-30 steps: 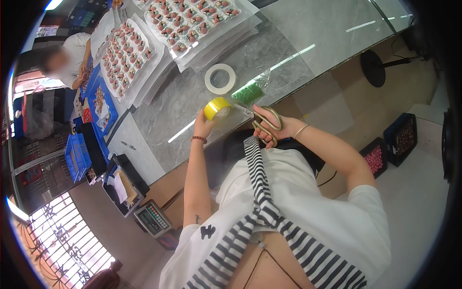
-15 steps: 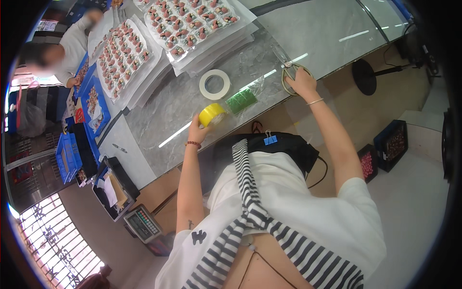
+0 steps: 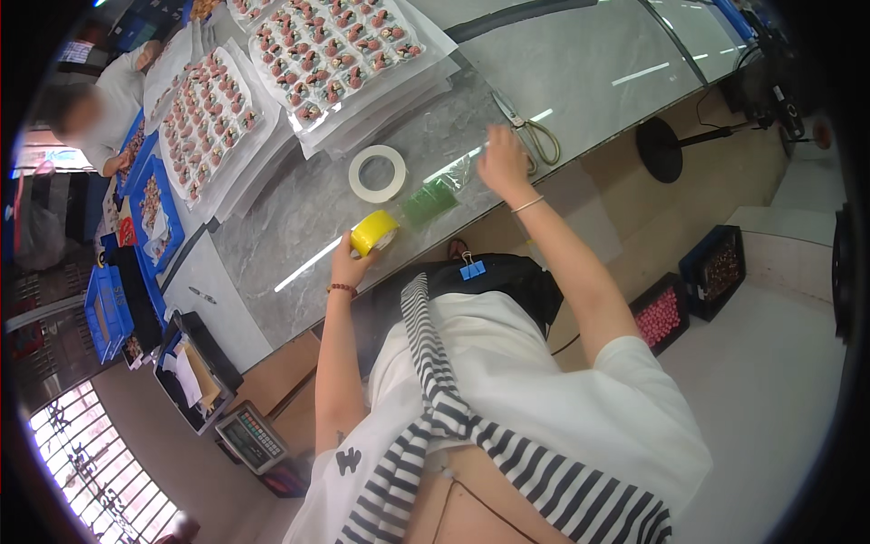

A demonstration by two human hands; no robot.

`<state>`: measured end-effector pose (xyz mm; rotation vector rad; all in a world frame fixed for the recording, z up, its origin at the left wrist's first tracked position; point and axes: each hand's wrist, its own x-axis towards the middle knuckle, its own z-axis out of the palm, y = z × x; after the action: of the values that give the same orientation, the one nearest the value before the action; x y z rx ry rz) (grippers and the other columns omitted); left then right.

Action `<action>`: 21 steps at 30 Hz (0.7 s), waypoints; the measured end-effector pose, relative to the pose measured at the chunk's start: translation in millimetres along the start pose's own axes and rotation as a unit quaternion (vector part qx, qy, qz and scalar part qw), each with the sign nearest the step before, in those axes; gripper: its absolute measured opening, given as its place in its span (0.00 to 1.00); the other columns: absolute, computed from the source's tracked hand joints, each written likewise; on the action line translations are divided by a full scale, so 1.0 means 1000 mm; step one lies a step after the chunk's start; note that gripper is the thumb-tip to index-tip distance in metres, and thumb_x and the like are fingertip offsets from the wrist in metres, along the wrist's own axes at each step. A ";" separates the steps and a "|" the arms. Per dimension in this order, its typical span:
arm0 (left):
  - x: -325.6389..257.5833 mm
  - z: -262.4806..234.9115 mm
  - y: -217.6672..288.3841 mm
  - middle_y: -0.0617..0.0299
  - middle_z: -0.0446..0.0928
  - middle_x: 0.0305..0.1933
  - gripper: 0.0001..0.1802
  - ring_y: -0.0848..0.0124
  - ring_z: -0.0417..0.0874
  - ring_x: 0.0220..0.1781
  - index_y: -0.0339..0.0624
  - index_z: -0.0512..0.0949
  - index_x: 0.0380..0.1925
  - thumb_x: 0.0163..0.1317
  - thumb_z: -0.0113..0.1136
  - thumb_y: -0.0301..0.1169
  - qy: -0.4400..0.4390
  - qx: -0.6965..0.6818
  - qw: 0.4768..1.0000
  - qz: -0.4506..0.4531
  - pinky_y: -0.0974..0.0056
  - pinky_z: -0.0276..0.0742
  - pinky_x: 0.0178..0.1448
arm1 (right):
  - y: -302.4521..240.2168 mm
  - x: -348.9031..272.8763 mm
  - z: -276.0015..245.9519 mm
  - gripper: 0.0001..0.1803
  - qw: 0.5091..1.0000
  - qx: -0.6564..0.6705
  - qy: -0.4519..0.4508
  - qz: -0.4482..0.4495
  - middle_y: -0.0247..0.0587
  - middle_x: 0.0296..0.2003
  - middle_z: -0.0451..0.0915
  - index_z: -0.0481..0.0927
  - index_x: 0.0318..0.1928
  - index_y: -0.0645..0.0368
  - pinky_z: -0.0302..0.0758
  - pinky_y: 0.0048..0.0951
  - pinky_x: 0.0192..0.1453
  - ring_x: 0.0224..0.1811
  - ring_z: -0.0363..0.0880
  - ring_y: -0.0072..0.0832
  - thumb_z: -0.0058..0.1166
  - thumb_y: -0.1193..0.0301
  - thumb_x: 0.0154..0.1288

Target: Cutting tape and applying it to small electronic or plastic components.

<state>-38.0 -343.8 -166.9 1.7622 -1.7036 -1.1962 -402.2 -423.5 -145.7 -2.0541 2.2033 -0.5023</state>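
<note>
My left hand (image 3: pixel 352 261) is wrapped round a roll of yellow tape (image 3: pixel 374 233) near the table's front edge. Just to the right of the roll lies a flat green packet (image 3: pixel 430 201) in clear plastic. At the far right end of that plastic is my right hand (image 3: pixel 504 163), its fingers bent together; whether they pinch the film is hidden. A pair of scissors (image 3: pixel 542 143) rests on the table right beside this hand, out of its grip. Behind the yellow tape a wide roll of white tape (image 3: pixel 377 174) lies flat.
Stacked trays of small red pieces (image 3: pixel 331 54) stand at the back left, with a second stack (image 3: pixel 207 122) beside them. Blue bins (image 3: pixel 154 218) line the left end, near another person (image 3: pixel 118 100). Below are a scale (image 3: pixel 251 437) and, at right, a crate of pink pieces (image 3: pixel 659 317).
My right hand has let go of the scissors and moved left to the end of the clear plastic. My left hand keeps the yellow tape. The whole view has shifted slightly.
</note>
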 end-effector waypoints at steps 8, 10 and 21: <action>-0.001 -0.001 0.013 0.51 0.80 0.40 0.23 0.58 0.82 0.42 0.36 0.71 0.40 0.46 0.70 0.31 -0.004 -0.033 0.999 0.005 0.60 0.79 0.45 | -0.067 -0.083 0.037 0.27 0.941 0.040 -0.162 -0.294 0.52 0.62 0.66 0.71 0.58 0.65 0.59 0.49 0.68 0.66 0.64 0.44 0.51 0.71 0.56; 0.000 0.000 0.013 0.50 0.80 0.40 0.23 0.58 0.83 0.42 0.36 0.71 0.40 0.46 0.70 0.30 0.001 -0.006 1.000 0.002 0.60 0.80 0.45 | -0.067 -0.085 0.042 0.27 0.940 0.029 -0.165 -0.298 0.52 0.63 0.65 0.70 0.58 0.64 0.59 0.49 0.68 0.67 0.63 0.43 0.50 0.71 0.56; 0.021 -0.043 0.012 0.46 0.79 0.38 0.19 0.47 0.80 0.44 0.37 0.72 0.37 0.45 0.68 0.28 -0.026 0.118 0.990 0.070 0.56 0.77 0.45 | -0.071 -0.078 0.033 0.29 0.917 -0.016 -0.272 -0.292 0.52 0.68 0.58 0.64 0.64 0.64 0.55 0.48 0.72 0.71 0.57 0.43 0.47 0.72 0.61</action>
<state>-14.0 -376.6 -139.8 1.7206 -2.0350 -1.0219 -317.9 -355.8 -168.2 -2.4674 1.2893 0.0866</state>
